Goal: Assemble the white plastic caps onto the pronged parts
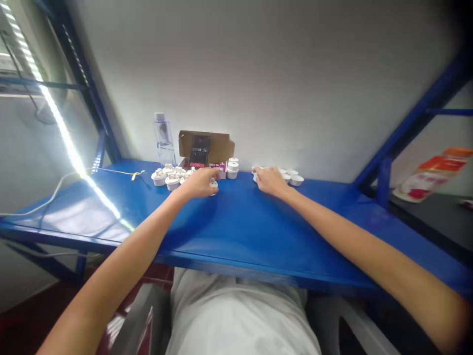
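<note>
My left hand (pixel 201 183) is closed round a small white round part (pixel 214 185) at the right end of a cluster of white round parts (pixel 172 182) with pieces standing on top. Farther right, my right hand (pixel 269 180) reaches over a second group of white cups (pixel 296 180), its fingers bent down on a white piece (pixel 254 172) partly hidden by them. Whether that piece is gripped is too small to tell. Between the hands, a short stack of white round parts (pixel 232 168) stands near the wall.
On the blue table (pixel 236 222), a clear bottle (pixel 163 140) and an open cardboard box (pixel 221 144) with a dark phone (pixel 200 150) stand at the back. A white cable (pixel 59 185) crosses the left side. Blue frame posts rise at both sides.
</note>
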### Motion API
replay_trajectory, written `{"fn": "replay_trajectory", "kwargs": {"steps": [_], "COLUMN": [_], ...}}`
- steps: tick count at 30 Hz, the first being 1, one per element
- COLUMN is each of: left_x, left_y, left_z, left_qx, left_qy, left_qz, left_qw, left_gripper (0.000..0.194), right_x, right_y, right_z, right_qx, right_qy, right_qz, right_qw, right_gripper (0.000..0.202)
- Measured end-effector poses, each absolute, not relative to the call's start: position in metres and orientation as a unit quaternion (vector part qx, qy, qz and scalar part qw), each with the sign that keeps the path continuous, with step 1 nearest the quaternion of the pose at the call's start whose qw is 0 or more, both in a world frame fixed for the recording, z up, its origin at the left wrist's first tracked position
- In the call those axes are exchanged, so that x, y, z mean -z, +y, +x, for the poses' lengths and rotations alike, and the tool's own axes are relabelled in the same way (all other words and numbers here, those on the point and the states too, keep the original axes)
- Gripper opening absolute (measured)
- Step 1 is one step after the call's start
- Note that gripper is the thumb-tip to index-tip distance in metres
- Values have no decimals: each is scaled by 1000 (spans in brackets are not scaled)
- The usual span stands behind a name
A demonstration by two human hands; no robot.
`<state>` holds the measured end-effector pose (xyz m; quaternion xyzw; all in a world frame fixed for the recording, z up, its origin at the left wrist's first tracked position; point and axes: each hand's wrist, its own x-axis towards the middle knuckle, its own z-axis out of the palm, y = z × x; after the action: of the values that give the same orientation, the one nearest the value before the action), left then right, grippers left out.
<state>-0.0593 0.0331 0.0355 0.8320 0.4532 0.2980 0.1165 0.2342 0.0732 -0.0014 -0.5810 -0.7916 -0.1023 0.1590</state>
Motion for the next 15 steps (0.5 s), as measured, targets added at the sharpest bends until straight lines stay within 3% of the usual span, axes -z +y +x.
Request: {"fn": "replay_trajectory", "kwargs": {"steps": [3, 6, 9, 12, 15], "left_x": [-34, -26, -17, -11, -7], "left_y": [29, 28, 30, 34, 37], "left_z": [-50, -41, -37, -37, -38], "left_qx": [-303, -323, -300, -245, -244], "left_qy": [370, 317, 347, 369, 366], "left_qz": [854, 852, 856, 868, 872], "left_qw": [207, 265, 237, 222, 216], "left_gripper": [39, 50, 52, 52, 56], "right_x": [9, 15, 20, 22, 22], "right_y": [63, 54, 47, 44, 41], "right_z": [240, 239, 239, 242, 243], "right_qx": [-7, -231, -393, -290, -145], "right_qy": [-797, -724, -650, -693, -755], "right_qz": [-532, -494, -490, -527, -502], "right_qw": [287, 422, 427, 397, 395], "right_gripper": [28, 23, 18, 14, 25]}}
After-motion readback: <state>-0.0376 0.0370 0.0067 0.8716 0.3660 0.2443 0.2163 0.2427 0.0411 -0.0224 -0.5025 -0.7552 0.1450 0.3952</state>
